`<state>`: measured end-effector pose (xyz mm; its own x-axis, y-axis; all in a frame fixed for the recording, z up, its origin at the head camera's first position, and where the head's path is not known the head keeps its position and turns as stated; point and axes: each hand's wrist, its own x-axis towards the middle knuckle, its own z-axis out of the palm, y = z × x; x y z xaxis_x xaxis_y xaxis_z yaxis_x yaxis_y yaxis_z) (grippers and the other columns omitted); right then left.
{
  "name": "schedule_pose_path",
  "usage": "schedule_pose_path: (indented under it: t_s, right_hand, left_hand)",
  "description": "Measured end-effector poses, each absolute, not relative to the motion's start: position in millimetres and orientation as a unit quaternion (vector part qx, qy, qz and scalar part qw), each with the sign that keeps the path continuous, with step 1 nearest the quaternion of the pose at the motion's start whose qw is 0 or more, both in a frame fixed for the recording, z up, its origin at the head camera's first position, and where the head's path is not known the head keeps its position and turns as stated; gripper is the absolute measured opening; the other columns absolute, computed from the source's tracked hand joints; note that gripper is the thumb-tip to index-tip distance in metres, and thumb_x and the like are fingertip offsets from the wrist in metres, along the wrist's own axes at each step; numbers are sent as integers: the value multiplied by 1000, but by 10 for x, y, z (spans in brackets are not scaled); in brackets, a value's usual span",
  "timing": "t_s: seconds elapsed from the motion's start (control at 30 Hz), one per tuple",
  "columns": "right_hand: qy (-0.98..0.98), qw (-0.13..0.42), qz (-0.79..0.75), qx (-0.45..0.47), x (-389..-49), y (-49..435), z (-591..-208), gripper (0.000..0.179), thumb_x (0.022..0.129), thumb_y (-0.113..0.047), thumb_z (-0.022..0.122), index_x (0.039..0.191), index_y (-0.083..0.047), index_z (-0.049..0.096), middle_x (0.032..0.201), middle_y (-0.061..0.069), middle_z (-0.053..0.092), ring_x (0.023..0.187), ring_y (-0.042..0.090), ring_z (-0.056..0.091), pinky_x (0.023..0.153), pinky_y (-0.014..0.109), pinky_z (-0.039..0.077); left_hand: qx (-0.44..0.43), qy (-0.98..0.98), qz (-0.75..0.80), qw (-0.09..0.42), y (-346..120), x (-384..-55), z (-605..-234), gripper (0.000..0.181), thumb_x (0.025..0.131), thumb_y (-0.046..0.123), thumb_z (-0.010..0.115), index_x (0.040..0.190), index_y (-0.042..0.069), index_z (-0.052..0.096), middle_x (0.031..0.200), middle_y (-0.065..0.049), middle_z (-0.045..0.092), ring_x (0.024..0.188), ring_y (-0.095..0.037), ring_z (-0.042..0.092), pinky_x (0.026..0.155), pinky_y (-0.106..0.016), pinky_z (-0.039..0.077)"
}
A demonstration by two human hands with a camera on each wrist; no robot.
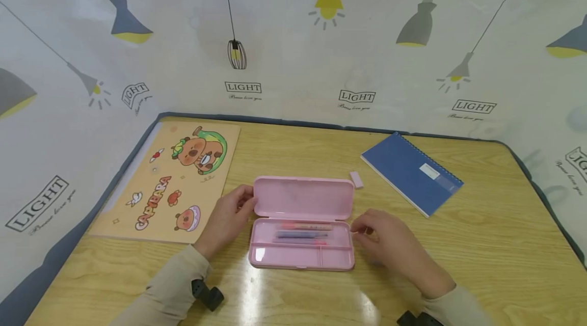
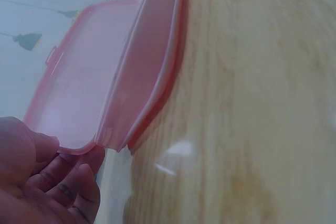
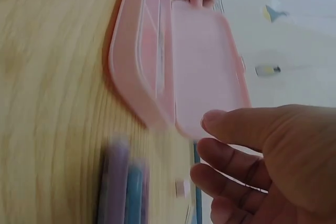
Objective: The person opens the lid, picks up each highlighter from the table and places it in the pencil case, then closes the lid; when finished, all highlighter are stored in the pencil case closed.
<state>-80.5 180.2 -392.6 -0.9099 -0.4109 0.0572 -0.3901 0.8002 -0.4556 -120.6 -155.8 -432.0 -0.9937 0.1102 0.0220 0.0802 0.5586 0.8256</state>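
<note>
One wood-grained table [image 1: 284,153] carries the objects; one lamp-printed sheet [image 1: 284,20] hangs beyond its far edge. At the table's far left corner lies one orange booklet [image 1: 156,163], flat, bearing the single word "CAPIBARA". To its right, the left hand [image 1: 229,219], one of two, extends from a beige sleeve [image 1: 169,275] and pinches the left edge of one pink lid [image 1: 302,197] between thumb and fingers. The lid belongs to one pencil case [image 1: 289,257], open between the table's left and right edges, with the lid swung back toward the far edge. The tray has three compartments: one long one on the far side, two on the near side. Three pens [image 1: 301,234] lie side by side in the long compartment. Just beside the lid's right end, one small eraser [image 1: 356,180] lies on the table. The right hand [image 1: 390,242], fingers loosely curved and thumb apart, is at the case's right end; contact cannot be told. The right wrist view shows at least two blurred markers [image 3: 118,187], one purple and one blue, outside the case; their support is unclear. Rightmost, one blue spiral notebook [image 1: 408,173] lies obliquely, one corner near the table's far edge.
</note>
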Motion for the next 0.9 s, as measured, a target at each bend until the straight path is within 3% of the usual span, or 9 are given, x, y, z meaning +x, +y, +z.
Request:
schedule_pose_path:
  t_s: [0.2, 0.43, 0.9]
  right_hand:
    - [948, 7, -247, -202, -734, 2242, -3940, 11, 86, -12, 74, 95, -19, 71, 89, -15, 65, 80, -1, 58, 72, 28, 53]
    - [957, 35, -239, -163, -685, 2636, -3991, 10, 87, -19, 75, 97, -21, 70, 89, -15, 65, 80, -3, 57, 66, 24, 48]
    - [956, 38, -229, -180, -694, 2883, -4181, 14, 83, -13, 77, 93, -21, 71, 91, -15, 65, 79, -6, 57, 69, 24, 52]
  left_hand:
    - [56, 883, 466, 14, -1559, -1204, -4317, 19, 100, 15, 56, 115, 6, 63, 100, -7, 69, 88, -16, 62, 80, -32, 52]
    - [57, 883, 466, 18, -1560, -1202, -4316, 19, 100, 15, 56, 116, 7, 63, 101, -6, 69, 89, -16, 62, 79, -32, 51]
    - [57, 883, 465, 18, -1563, -1206, -4324, 20, 100, 16, 56, 116, 7, 63, 100, -6, 69, 88, -16, 62, 78, -31, 51]
